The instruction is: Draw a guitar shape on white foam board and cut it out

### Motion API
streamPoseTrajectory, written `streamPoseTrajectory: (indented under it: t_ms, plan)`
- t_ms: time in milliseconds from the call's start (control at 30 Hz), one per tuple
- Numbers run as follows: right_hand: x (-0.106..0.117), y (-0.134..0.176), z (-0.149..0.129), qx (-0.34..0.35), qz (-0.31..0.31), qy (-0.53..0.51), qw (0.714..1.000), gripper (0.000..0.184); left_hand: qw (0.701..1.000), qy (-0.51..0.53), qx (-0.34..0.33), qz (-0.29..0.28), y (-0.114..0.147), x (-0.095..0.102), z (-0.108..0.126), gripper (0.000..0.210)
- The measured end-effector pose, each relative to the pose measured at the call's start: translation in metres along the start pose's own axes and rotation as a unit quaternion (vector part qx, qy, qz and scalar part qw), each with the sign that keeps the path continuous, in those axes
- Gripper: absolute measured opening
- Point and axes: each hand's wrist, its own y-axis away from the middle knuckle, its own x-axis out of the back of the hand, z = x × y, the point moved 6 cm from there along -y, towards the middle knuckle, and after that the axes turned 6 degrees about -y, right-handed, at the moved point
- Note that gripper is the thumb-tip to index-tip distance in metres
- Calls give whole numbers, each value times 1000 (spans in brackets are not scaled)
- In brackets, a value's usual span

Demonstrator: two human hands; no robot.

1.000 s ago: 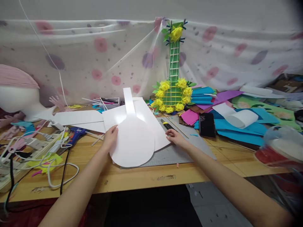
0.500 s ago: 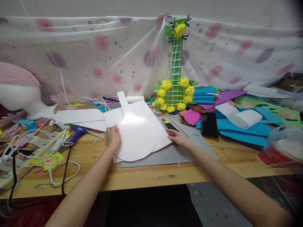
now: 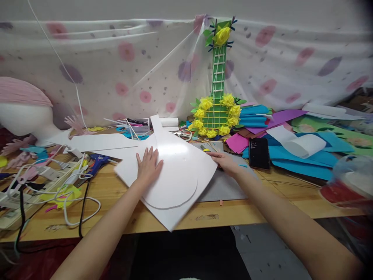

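A white banjo-shaped cutout [image 3: 176, 175], with a round body and a narrow neck, lies on a larger white board sheet [image 3: 171, 217]. My left hand [image 3: 149, 168] rests flat on the cutout's left side, fingers spread. At the sheet's right corner, my right hand [image 3: 225, 162] grips the edge between thumb and fingers. The sheet sits turned like a diamond, its near corner sticking out past the table's front edge. Beneath it is a grey cutting mat [image 3: 227, 190], mostly covered. A utility knife [image 3: 205, 148] shows partly behind my right hand.
A green paper instrument with yellow flowers [image 3: 217, 85] stands at the back. White-handled scissors [image 3: 186, 135] lie before it. To the right are a phone [image 3: 259, 154] and blue paper [image 3: 303, 165]; leftward, a blue glue gun [image 3: 97, 164], tangled cables and a power strip [image 3: 17, 210].
The white sheet has been turned, so one corner now points toward me. My left hand has gone from gripping the left edge to lying flat on the cutout. Scissors have come into view.
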Motion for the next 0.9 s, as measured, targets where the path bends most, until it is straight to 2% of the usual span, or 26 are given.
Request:
streamPoseTrajectory:
  t_ms: [133,233,367,433,500,633,733,833,900]
  plan:
    - [12,-23,-21,18,49,57,997,21,997,24,-45,-57,2,-12,9,55]
    - [14,-45,-32,63,80,118,988,10,990,57,-82,-99,6,-20,18,56]
    - [18,-68,-39,113,187,153,964,14,977,94,-136,-131,15,-20,34,55]
    - [18,-74,-39,107,239,164,951,19,972,105,-159,-137,20,-18,40,56]
    - [14,-79,-37,89,259,165,948,21,968,114,-170,-142,24,-17,43,55]
    - [6,-79,-30,50,249,119,960,26,970,125,-165,-127,28,-16,39,53]
    - [3,-77,-29,29,208,83,974,17,976,121,-142,-116,29,-17,33,57]
    - [1,-73,-36,15,161,31,986,8,978,107,-115,-140,28,-18,32,70]
    - [3,-69,-45,18,152,1,988,6,979,94,-96,-152,25,-15,35,85]
